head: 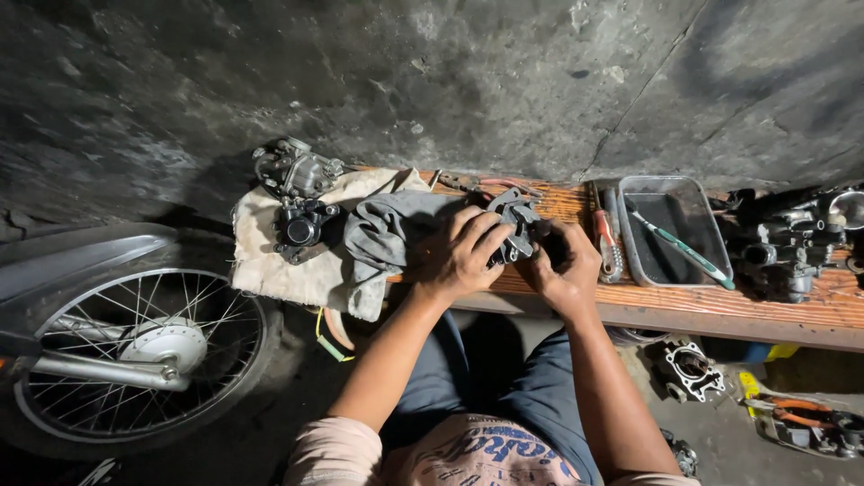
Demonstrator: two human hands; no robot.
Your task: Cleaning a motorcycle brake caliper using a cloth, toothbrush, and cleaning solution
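Right now both hands hold a small dark metal part [515, 227] just above the wooden table [720, 310], near its front edge, approx mid-frame. Left hand [457, 255] wraps over the part's left side, fingers curled down on top, grip closed on it. Right hand [562, 261] clasps the right end, fingers folded tight round it, so that end is mostly hidden. What shows of the part is grey-black, angular, w/ flat bracket-like lugs sticking up at the top; looks greasy, finer detail too dark to tell. Just left of it lies a grey rag [382, 232] on top of a dirty cream cloth [279, 261], w/ a carburettor-like assembly [297, 193] on that cloth. To the right, a red-handled tool [605, 236] and a grey tray [670, 229] holding a toothbrush [684, 245]. A spoked wheel [135, 355] stands lower left, on the floor.
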